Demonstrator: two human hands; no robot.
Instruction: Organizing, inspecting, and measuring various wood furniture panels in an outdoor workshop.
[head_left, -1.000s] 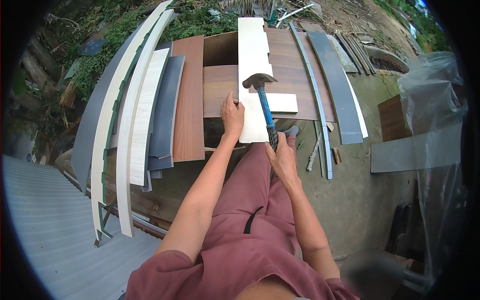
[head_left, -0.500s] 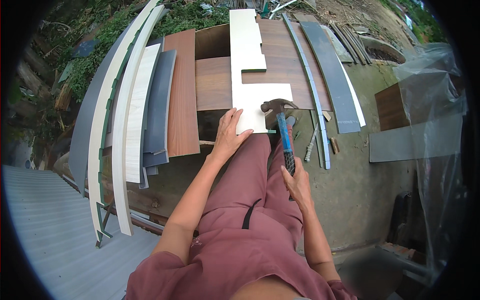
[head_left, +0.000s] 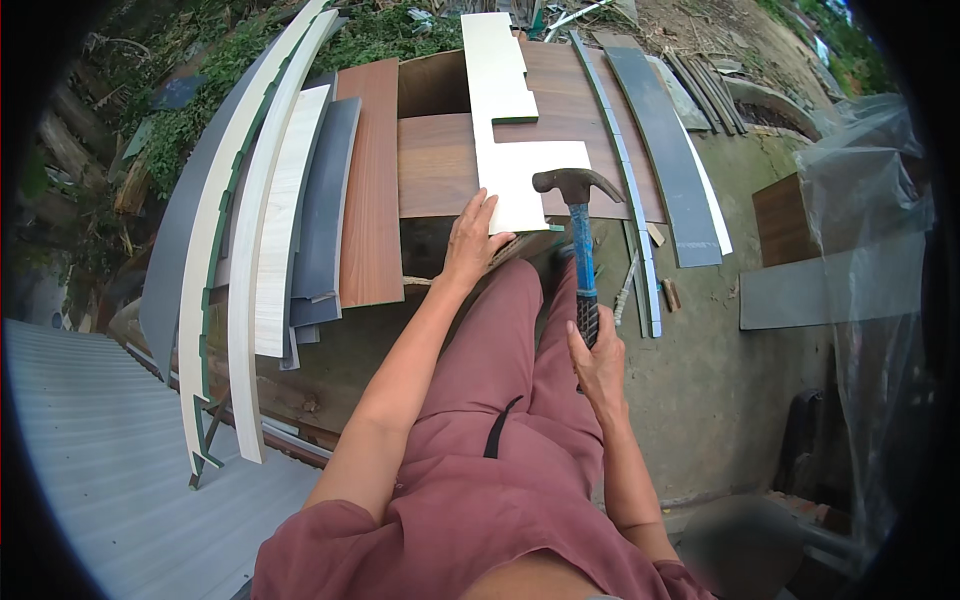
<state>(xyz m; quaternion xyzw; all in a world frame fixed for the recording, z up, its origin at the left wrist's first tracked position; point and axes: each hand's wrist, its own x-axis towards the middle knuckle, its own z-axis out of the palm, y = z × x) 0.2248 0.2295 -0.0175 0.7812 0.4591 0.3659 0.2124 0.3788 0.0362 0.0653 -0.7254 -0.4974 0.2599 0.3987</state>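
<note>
My right hand (head_left: 599,365) is closed around the black grip of a claw hammer (head_left: 585,245) with a blue shaft. The hammer's dark head is at the right edge of a long white board (head_left: 508,185) with notches cut in its right side. With my left hand (head_left: 471,240) I grip the near left corner of that board, fingers on its edge and thumb at its near end. The board lies lengthwise away from me over brown wood-grain panels (head_left: 435,165). Its near end shows a thin green edge.
Long white strips (head_left: 243,350), grey boards (head_left: 325,200) and a reddish-brown plank (head_left: 370,190) lie to the left. On the right are a thin grey-blue strip (head_left: 625,180), a dark grey board (head_left: 665,160) and clear plastic sheeting (head_left: 865,250). Small wood pieces (head_left: 671,295) lie on the concrete.
The white board's near end has shifted away from me and slightly right, my left hand moving with it. The hammer has moved up and to the right, still in my right hand.
</note>
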